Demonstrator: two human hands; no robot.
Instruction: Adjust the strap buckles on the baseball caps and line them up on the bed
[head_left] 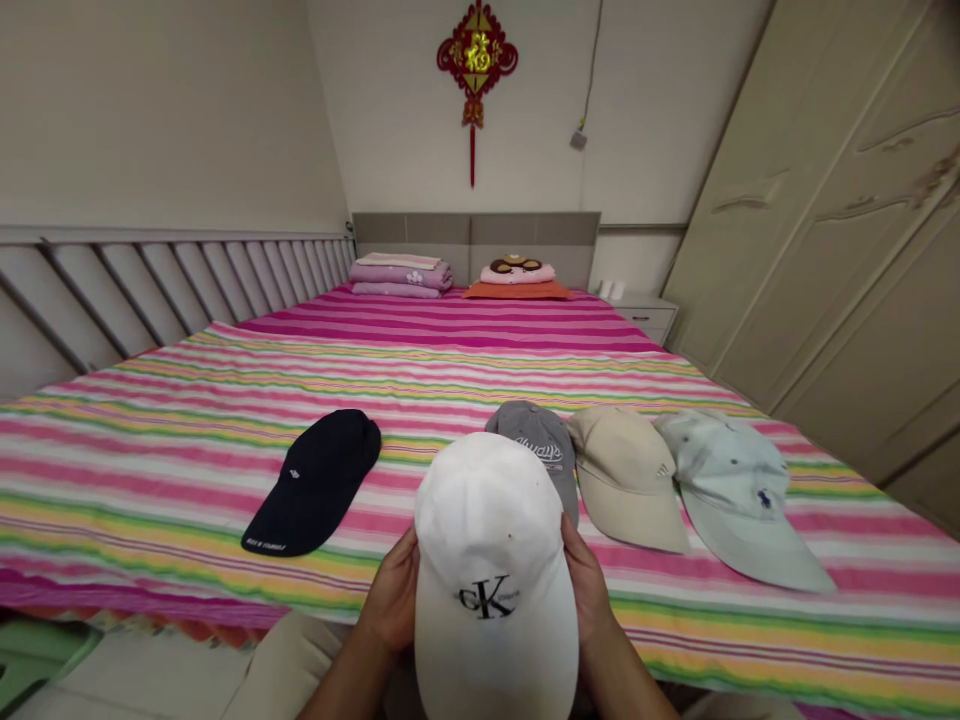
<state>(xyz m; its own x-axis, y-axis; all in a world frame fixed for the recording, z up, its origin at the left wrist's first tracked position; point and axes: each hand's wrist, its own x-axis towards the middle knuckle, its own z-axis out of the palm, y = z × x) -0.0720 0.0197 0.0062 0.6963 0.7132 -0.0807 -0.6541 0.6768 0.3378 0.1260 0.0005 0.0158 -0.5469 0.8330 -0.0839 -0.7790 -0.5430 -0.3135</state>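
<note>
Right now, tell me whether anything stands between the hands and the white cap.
Nothing visible does: the left hand and right hand are both on the sides of the white CK baseball cap. The gray cap on the bed lies beyond it, not between them.

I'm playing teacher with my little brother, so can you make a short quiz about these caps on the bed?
1. What two letters are on the white baseball cap between the left hand and the right hand?
2. True or false: the navy cap lies to the right of the grey cap.
3. How many caps lie on the striped bed sheet?

Key: 1. CK 2. False 3. Four
</note>
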